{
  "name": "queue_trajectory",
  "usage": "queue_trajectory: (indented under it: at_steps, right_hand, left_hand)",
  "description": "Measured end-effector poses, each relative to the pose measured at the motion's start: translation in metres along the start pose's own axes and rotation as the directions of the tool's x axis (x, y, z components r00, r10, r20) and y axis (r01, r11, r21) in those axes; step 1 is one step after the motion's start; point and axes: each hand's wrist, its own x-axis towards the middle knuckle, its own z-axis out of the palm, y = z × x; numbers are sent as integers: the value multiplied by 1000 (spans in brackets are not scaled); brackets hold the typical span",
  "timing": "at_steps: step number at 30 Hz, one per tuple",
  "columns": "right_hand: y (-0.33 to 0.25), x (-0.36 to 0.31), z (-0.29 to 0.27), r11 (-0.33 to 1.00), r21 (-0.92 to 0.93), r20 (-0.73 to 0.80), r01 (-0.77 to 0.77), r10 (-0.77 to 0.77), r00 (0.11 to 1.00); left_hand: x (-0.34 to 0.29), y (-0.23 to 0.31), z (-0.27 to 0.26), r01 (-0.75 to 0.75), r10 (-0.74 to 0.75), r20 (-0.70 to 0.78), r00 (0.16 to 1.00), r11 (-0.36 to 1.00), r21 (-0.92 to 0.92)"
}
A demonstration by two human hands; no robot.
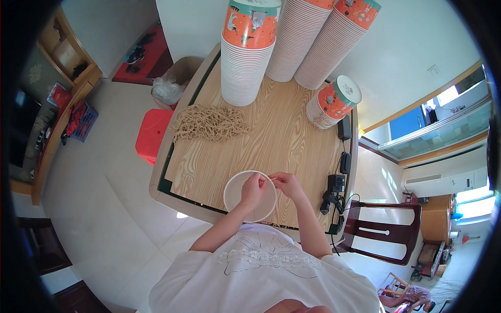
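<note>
Near the table's front edge a white paper bucket point(233, 197) faces me with its open mouth. My left hand point(253, 190) reaches inside it, closed in a pinch by the right part of the rim. Outside the same rim, my right hand point(287, 184) is closed too, its fingertips close to those of the left. Whatever lies between the fingers is too small to make out. A loose heap of beige cord point(210, 123) lies at the table's left side, beyond the bucket.
Tall stacks of orange-and-white paper buckets point(246, 75) rise at the table's back, with a shorter stack point(330, 104) at right. Black power adapters point(336, 182) and cables line the right edge. A red stool point(152, 136) stands left, a dark wooden chair point(383, 230) right.
</note>
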Motion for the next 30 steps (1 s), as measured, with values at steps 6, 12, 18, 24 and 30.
queue_trajectory:
  at_steps: [6,12,18,24,30]
  right_hand:
    - [4,3,2,999,32,3,-9,9,1000]
    - [8,5,4,1000,-8,-4,18,-19,1000]
    - [6,3,1,999,-18,-63,46,-47,997]
    - [0,3,3,990,-135,-172,38,-61,983]
    - [-4,0,2,946,-314,-270,84,-174,947]
  left_hand:
    - [0,-2,1,-22,21,-15,1000,1000,-17]
    - [-2,1,-3,-35,33,22,999,997,66]
    - [6,43,-32,-273,247,117,962,860,430]
    - [27,36,-33,-358,207,312,927,735,576]
    - [21,30,-25,-332,151,371,916,804,493]
